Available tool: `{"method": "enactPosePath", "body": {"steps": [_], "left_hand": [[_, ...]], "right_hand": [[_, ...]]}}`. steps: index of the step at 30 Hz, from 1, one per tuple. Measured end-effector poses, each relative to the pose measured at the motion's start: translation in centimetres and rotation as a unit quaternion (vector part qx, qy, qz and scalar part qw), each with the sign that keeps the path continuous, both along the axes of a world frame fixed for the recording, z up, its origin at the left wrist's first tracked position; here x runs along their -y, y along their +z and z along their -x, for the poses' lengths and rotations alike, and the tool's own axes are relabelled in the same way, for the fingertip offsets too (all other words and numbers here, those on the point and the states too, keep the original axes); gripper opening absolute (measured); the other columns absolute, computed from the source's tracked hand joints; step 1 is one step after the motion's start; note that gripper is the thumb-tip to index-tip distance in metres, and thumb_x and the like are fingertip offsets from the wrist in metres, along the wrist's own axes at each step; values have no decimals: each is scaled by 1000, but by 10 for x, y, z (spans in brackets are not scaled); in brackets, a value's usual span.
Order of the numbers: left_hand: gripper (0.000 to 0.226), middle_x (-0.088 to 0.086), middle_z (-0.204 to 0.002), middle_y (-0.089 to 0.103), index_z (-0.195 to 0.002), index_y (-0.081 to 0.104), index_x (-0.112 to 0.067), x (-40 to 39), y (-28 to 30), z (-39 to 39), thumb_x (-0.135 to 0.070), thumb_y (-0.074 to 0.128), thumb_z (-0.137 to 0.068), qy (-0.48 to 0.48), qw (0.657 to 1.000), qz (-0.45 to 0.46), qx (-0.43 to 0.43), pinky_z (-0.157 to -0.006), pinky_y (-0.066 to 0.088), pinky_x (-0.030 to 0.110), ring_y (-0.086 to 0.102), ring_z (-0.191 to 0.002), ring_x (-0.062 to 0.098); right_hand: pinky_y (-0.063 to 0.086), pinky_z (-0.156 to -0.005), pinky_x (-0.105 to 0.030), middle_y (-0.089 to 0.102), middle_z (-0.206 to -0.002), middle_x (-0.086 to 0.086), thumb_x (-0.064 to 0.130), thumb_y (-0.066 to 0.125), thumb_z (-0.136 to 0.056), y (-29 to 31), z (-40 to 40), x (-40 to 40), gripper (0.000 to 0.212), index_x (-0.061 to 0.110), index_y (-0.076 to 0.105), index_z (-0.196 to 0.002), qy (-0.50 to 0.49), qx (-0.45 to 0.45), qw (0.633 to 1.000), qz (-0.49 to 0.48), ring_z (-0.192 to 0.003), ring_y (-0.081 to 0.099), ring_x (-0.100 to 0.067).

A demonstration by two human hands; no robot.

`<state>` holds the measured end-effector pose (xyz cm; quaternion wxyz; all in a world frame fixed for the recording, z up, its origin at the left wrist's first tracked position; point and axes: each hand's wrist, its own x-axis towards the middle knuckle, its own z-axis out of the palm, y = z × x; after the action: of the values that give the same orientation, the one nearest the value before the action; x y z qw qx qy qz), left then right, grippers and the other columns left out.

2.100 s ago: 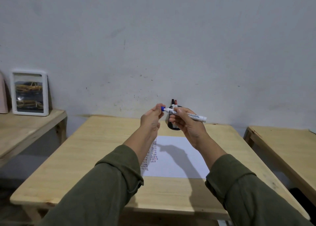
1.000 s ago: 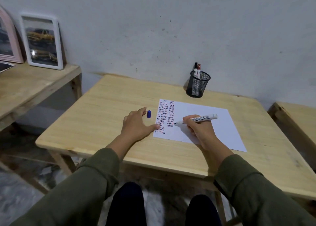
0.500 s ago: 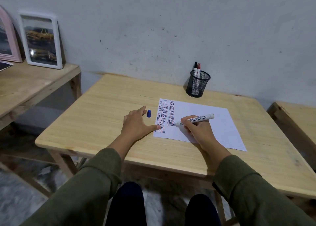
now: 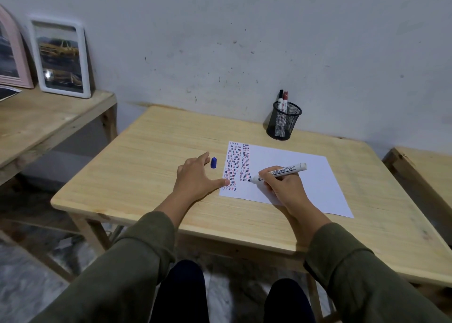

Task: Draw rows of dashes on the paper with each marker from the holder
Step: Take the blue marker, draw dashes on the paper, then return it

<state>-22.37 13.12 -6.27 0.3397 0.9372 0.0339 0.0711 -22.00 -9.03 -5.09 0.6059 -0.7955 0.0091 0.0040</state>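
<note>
A white sheet of paper [image 4: 305, 173] lies on the wooden table [image 4: 151, 156], with two columns of red, blue and black dashes [image 4: 238, 163] down its left side. My right hand [image 4: 283, 188] grips an uncapped white marker [image 4: 281, 172], its tip touching the paper at the bottom of the second column. My left hand [image 4: 195, 178] rests flat on the table, thumb on the paper's left edge. The blue cap [image 4: 213, 162] lies beside my left fingers. A black mesh holder [image 4: 283, 122] at the back holds two markers [image 4: 282, 97].
A second wooden table [image 4: 36, 124] on the left carries framed pictures [image 4: 61, 58] leaning on the wall. Another wooden surface [image 4: 425, 171] stands at the right. The wall runs close behind the holder. My knees show below the table's front edge.
Two seconds ago both hands were raised, pulling the cap off the marker. Now the cap lies on the table, my left hand is flat, and the marker tip has shifted left onto the second column.
</note>
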Motion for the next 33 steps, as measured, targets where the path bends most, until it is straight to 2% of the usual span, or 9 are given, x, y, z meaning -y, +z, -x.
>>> {"method": "enactPosePath", "body": {"steps": [5, 11, 16, 18, 21, 23, 25, 28, 33], "left_hand": [[97, -6, -141, 50, -146, 29, -21, 0, -2, 0, -60, 70, -67, -1, 1000, -7, 2, -110, 22, 38, 33, -136, 17], [48, -8, -126, 62, -132, 48, -35, -1, -4, -6, -42, 58, -85, 10, 998, 51, 35, -104, 27, 37, 47, -127, 12], [26, -8, -107, 71, -113, 64, -32, 5, 1, -13, -28, 52, -90, 49, 996, 53, 45, -100, 36, 36, 58, -111, 15], [22, -6, -95, 73, -103, 69, -28, 10, 6, -16, -21, 54, -89, 73, 989, 127, 35, -95, 47, 40, 66, -94, 15], [15, -8, -88, 71, -94, 70, -25, 24, 28, -17, -20, 59, -86, 100, 947, 301, 51, -80, 57, 37, 70, -69, 12], [15, -6, -90, 70, -98, 70, -18, 33, 48, -19, -20, 60, -87, 99, 915, 388, 51, -61, 55, 19, 66, -71, 9], [17, 1, -99, 67, -102, 69, -15, 40, 63, -23, -22, 60, -89, 89, 888, 449, 34, -46, 45, 9, 62, -88, 11], [16, 0, -104, 68, -99, 68, -23, 46, 74, -28, -31, 60, -88, 82, 865, 496, 1, -55, 41, 20, 61, -103, 14], [11, -10, -84, 67, -79, 64, -27, 55, 84, -30, -31, 61, -88, 69, 848, 525, -17, -73, 39, 26, 61, -88, 4]], "right_hand": [[47, -60, -21, 68, -70, 2, 17, 66, -82, 0, 1, 0, 7, 19, 70, -77, -16, -4, 1000, -12, -66, 62, -9], [45, -54, -14, 65, -68, 1, 18, 66, -85, 3, 0, -1, 4, 18, 70, -82, -34, -8, 998, -50, -62, 59, -8], [46, -53, -15, 65, -66, -3, 16, 65, -86, 9, 1, -1, 5, 14, 70, -85, -37, -6, 996, -82, -60, 58, -12], [47, -53, -18, 66, -69, -7, 12, 64, -86, 17, 1, -3, 6, 13, 70, -85, -23, 11, 994, -109, -59, 59, -14], [49, -56, -21, 68, -73, -7, 10, 63, -87, 36, -1, -6, 10, 16, 70, -89, 8, 44, 990, -133, -62, 62, -14], [52, -59, -23, 69, -75, -7, 11, 63, -87, 51, -3, -9, 10, 18, 69, -91, 23, 66, 989, -134, -65, 64, -15], [53, -60, -22, 69, -75, -5, 11, 62, -88, 65, -4, -11, 10, 18, 69, -92, 31, 87, 987, -133, -65, 65, -15], [53, -60, -22, 69, -76, -5, 11, 61, -89, 80, -6, -13, 12, 20, 69, -89, 38, 114, 985, -125, -65, 65, -13], [52, -60, -23, 69, -76, -5, 11, 61, -88, 91, -9, -10, 12, 20, 69, -89, 37, 127, 983, -125, -65, 64, -13]]}}
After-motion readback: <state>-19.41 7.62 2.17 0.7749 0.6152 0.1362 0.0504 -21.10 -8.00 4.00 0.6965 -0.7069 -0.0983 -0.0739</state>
